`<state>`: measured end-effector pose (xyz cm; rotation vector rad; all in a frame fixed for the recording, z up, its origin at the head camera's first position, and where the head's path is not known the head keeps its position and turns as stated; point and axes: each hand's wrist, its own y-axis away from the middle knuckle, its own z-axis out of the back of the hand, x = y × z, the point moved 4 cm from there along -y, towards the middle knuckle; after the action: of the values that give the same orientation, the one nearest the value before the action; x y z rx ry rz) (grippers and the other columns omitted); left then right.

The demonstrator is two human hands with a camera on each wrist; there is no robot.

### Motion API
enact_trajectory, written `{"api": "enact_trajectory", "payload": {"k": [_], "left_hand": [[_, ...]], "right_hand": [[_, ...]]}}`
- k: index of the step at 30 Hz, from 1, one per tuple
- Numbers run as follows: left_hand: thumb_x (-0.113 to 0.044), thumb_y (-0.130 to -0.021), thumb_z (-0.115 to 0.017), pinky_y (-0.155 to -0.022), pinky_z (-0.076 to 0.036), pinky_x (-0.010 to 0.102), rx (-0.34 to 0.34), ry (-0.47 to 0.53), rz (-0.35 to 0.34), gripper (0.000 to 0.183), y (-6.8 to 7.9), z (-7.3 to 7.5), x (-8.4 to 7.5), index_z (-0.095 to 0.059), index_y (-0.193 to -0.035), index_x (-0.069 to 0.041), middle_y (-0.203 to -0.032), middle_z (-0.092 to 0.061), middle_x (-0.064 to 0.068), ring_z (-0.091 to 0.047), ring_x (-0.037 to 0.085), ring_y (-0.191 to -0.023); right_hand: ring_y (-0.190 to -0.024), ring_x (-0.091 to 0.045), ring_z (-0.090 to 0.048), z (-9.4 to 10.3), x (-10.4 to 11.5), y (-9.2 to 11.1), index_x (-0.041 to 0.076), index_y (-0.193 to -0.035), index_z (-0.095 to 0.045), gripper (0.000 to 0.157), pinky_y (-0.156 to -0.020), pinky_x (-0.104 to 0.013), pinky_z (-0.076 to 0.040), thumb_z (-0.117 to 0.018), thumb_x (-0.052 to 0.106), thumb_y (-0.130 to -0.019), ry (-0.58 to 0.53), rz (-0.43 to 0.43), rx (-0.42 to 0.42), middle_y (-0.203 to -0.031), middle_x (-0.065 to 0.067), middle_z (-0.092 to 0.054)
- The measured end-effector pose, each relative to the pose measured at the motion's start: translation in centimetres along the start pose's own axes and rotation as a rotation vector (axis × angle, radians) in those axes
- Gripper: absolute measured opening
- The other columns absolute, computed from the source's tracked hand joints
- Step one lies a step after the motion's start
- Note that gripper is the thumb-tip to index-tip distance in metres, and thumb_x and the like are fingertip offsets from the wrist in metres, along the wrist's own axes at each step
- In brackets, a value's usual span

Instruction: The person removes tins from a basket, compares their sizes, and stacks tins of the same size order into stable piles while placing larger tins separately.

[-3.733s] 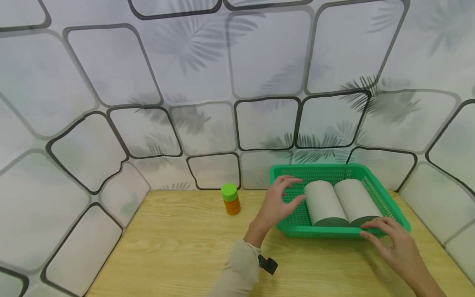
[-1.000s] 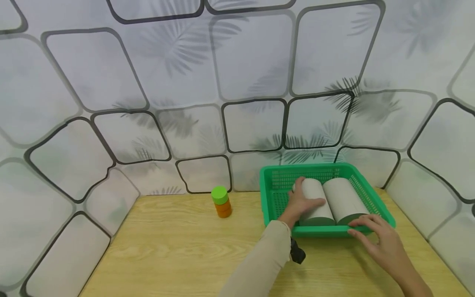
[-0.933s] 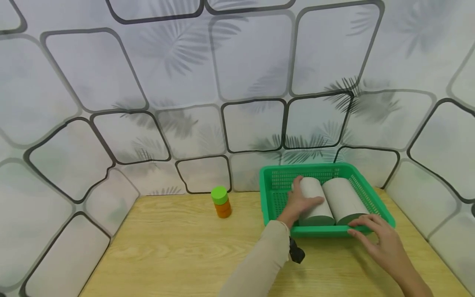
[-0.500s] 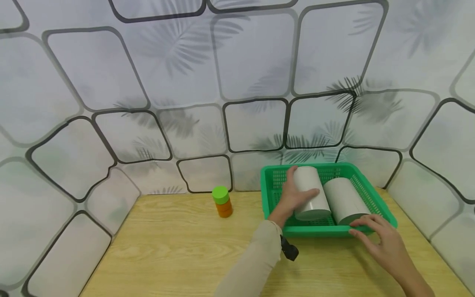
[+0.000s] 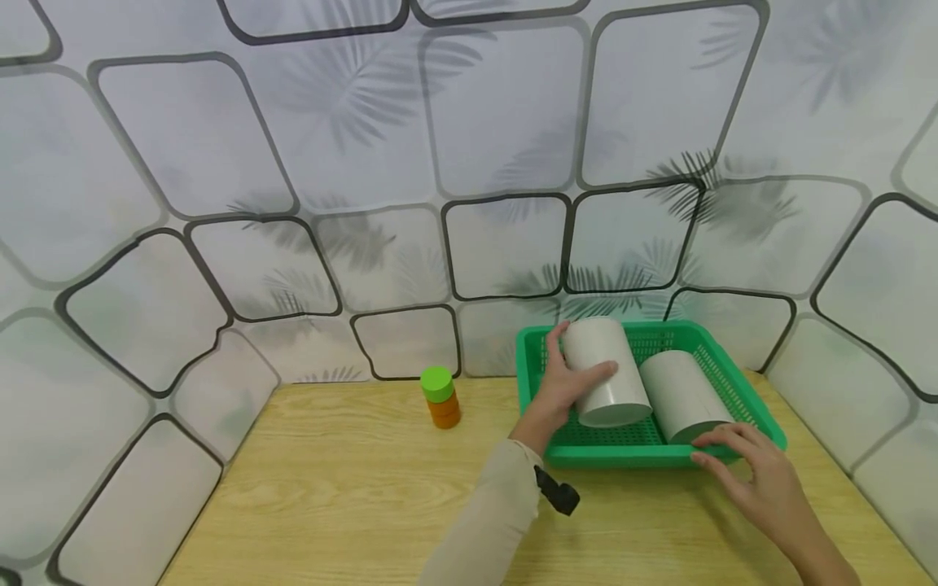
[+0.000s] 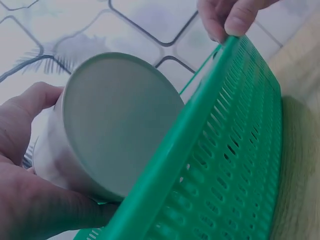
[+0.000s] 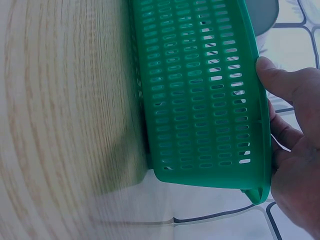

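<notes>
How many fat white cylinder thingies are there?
2. The left hand grips one white cylinder toward the left of the green basket; the other white cylinder lies in the basket, nearer the right hand. No others show.

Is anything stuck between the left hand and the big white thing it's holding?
Nothing that I can see. The left hand grips the white cylinder directly, and the near rim of the green basket is not between them.
</notes>
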<state>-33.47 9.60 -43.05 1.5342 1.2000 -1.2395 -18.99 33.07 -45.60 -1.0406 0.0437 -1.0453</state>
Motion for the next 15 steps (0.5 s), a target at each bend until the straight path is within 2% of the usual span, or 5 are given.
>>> {"api": "enact_trajectory", "payload": {"k": [4, 12, 15], "left_hand": [[-0.018, -0.084, -0.086, -0.082, -0.055, 0.060, 0.001, 0.074, 0.009, 0.089, 0.0, 0.4, -0.2, -0.032, -0.151, -0.043, -0.136, -0.046, 0.011, -0.061, 0.036, -0.107], [-0.018, -0.083, -0.085, -0.082, -0.056, 0.059, 0.050, 0.186, -0.050, 0.090, 0.6, 1.0, -1.4, -0.031, -0.150, -0.045, -0.135, -0.048, 0.008, -0.062, 0.035, -0.108], [-0.017, -0.085, -0.082, -0.086, -0.054, 0.061, 0.083, 0.276, -0.039, 0.088, 0.9, 1.2, -1.7, -0.030, -0.151, -0.044, -0.137, -0.050, 0.011, -0.062, 0.036, -0.113]], "right_hand": [[-0.104, 0.007, -0.052, 0.0, 0.0, -0.1, 0.013, -0.094, -0.075, 0.041, -0.094, -0.005, -0.032, -0.088, -0.012, -0.064, 0.004, 0.002, 0.007, -0.099, 0.004, -0.066], [-0.104, 0.008, -0.051, 0.0, 0.0, -0.2, 0.013, -0.093, -0.075, 0.041, -0.093, -0.004, -0.032, -0.087, -0.013, -0.065, 0.017, -0.010, 0.022, -0.099, 0.005, -0.065], [-0.105, 0.008, -0.051, 0.1, 0.1, -0.2, 0.013, -0.094, -0.075, 0.041, -0.093, -0.004, -0.032, -0.087, -0.013, -0.065, 0.013, -0.011, 0.018, -0.099, 0.005, -0.066]]}}
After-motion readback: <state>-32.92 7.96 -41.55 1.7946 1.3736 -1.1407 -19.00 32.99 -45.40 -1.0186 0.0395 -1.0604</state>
